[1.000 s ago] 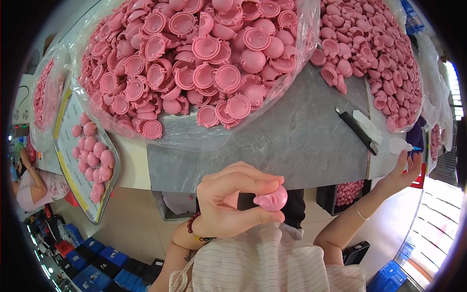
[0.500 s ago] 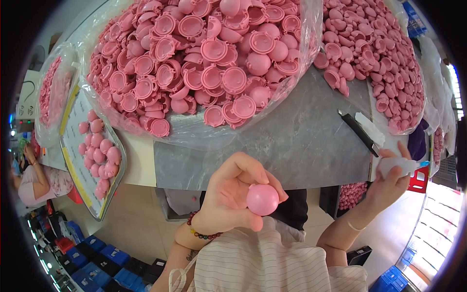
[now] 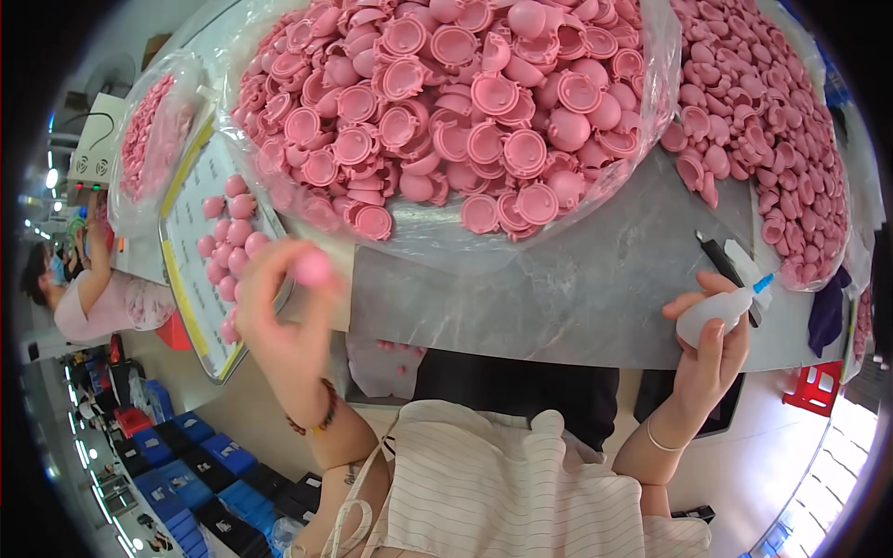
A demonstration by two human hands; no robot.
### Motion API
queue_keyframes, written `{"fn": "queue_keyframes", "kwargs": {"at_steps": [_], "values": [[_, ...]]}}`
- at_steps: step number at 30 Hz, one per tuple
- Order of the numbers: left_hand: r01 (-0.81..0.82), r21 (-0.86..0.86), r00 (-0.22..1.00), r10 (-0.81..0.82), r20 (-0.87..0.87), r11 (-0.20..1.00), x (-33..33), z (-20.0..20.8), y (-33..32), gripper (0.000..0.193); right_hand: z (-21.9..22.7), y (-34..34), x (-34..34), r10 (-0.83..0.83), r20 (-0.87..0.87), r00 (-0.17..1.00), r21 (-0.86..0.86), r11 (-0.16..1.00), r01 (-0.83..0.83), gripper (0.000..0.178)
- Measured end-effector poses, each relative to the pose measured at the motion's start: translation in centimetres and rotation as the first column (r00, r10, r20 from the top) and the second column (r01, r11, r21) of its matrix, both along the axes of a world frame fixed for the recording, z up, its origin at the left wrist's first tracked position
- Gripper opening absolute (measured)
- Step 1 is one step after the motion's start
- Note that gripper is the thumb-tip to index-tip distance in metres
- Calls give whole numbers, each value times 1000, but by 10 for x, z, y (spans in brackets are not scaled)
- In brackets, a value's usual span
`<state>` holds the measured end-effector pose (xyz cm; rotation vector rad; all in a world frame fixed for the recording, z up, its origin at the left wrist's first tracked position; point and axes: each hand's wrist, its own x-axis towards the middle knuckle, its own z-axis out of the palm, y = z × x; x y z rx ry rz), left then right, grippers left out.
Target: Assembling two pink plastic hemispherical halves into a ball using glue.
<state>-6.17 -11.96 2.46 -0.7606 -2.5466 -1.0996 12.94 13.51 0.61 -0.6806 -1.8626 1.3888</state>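
Observation:
My left hand [image 3: 288, 321] is blurred by motion, its fingertips closed on a round pink ball [image 3: 312, 268]. It hovers at the right edge of a shallow tray [image 3: 191, 321], where several similar pink balls [image 3: 223, 253] lie grouped. In my right hand [image 3: 712, 339] is a white squeeze bottle [image 3: 709, 314] with a thin blue tip pointing up and right. Beyond both hands, a clear plastic bag [image 3: 437, 237] spreads over the table, heaped with pink half shells [image 3: 498, 93].
Near the right hand lie a black-handled tool [image 3: 721, 260] and a white crumpled wipe [image 3: 744, 265] on the grey tabletop [image 3: 484, 307]. Another bag of small pink parts [image 3: 781, 130] fills the far right. A co-worker [image 3: 102, 293] sits at the far left, beyond the tray.
My left hand has carried the pink ball from in front of my chest leftward to the tray. The right hand, still holding the bottle, has moved slightly left and the bottle's tip now tilts upward.

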Motion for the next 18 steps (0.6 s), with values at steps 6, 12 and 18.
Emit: {"fn": "queue_keyframes", "kwargs": {"at_steps": [6, 12, 18], "values": [[-232, -27, 973, 232, -20, 972, -43, -9, -41, 34, 2, -3, -2, 22, 13, 1000, -29, 999, -22, 45], [-286, 178, 941, 311, -131, 941, -45, -8, -9, 27, 1, -4, -2, 14, 7, 1000, -15, 1000, -14, 45], [40, -109, 907, -82, -413, 993, -10, -3, 44, 18, 1, 1, 1, 47, -16, 999, -3, 999, -47, 46]]}}
